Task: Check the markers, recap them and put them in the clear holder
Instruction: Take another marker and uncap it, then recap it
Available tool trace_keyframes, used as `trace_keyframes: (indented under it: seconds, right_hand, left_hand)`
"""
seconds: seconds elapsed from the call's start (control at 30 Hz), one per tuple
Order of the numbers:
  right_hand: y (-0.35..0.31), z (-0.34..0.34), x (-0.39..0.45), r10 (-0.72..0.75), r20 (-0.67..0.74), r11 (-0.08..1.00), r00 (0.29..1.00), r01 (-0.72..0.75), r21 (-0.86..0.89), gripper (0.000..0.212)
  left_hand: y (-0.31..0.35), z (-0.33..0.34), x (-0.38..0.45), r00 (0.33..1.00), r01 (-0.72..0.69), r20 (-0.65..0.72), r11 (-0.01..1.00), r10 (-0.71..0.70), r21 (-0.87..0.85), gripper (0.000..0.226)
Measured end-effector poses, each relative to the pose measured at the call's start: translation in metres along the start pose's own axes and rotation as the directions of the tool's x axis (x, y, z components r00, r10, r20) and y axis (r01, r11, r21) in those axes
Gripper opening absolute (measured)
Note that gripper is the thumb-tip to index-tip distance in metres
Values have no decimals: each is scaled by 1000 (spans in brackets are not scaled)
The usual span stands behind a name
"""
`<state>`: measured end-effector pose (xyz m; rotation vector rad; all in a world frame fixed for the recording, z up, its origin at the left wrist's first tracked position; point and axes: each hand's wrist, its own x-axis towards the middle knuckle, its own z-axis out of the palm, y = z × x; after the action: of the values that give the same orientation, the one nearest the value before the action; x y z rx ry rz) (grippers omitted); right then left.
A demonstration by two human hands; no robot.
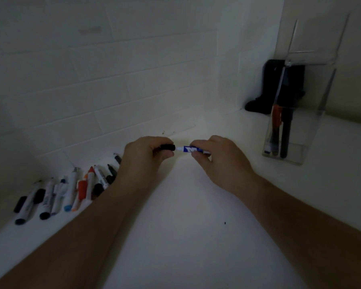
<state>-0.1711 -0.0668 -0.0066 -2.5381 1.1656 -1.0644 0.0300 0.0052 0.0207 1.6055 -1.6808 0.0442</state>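
Note:
My right hand (pixel 216 159) pinches a white marker with a blue label (pixel 189 149), held level above the white table. My left hand (pixel 143 157) grips a black cap (pixel 167 147) right at the marker's left end; whether the cap is seated on the tip is hard to tell. Along the wall at the left lies a row of several markers (pixel 71 188) with black, blue, orange and red caps. The clear holder (pixel 294 113) stands at the right and holds a red-capped marker (pixel 276 119) and a black marker (pixel 286 134).
A white tiled wall (pixel 113 69) runs behind the table. A black object (pixel 273 86) leans in the corner behind the holder. A small dark speck (pixel 225 223) lies on the white table (pixel 186 226) between my forearms.

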Motion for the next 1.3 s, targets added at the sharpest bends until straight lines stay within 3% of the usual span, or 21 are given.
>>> trace_keyframes:
  seconds: [0.17,0.53,0.9,1.17,1.3]
  right_hand:
    - [-9,-5,-2,-84,-32,982,996,77,-173,27]
    - [-14,-12,-3,-101,33,978,994,105,-181,27]
    - [-5,-7,-8,-93,35,994,995,95,-48,22]
    - [-2,-8,-5,-125,76,988,989,131,-77,21]
    - [-6,-7,-6,-145,21,954,989,146,-262,25]
  left_hand:
    - [5,4,-1,998,-63,11,996,63,70,15]
    - [10,4,-6,994,-100,58,993,96,65,8]
    - [11,9,-6,987,-160,47,983,156,93,13]
    - [2,13,-6,981,-191,64,975,184,112,14]
    - [4,16,-3,985,-168,55,983,165,68,17]
